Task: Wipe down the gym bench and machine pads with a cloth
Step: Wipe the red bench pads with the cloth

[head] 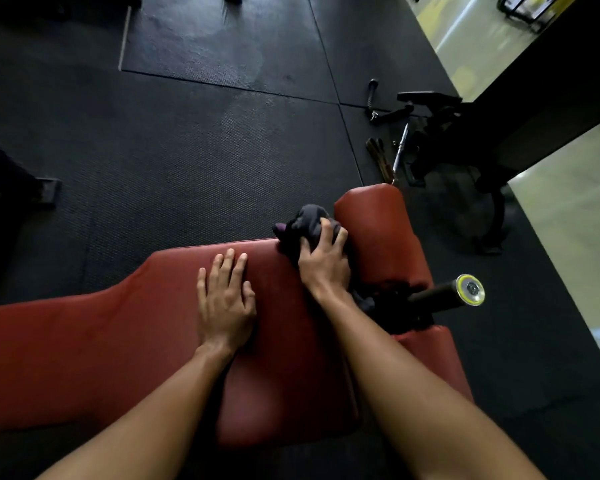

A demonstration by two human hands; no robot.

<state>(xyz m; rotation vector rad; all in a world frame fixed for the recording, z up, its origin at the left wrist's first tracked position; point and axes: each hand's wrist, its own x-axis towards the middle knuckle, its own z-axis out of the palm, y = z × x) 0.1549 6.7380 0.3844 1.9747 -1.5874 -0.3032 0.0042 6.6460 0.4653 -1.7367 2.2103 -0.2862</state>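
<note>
Right hand grips a dark, bunched cloth against the red roller pad; left hand (fingers straight) rests flat on the red bench pad just beside it.

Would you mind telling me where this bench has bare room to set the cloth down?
Bare bench pad lies left of the left hand. It is crowded where the right hand grips the cloth beside the roller pad.
</note>
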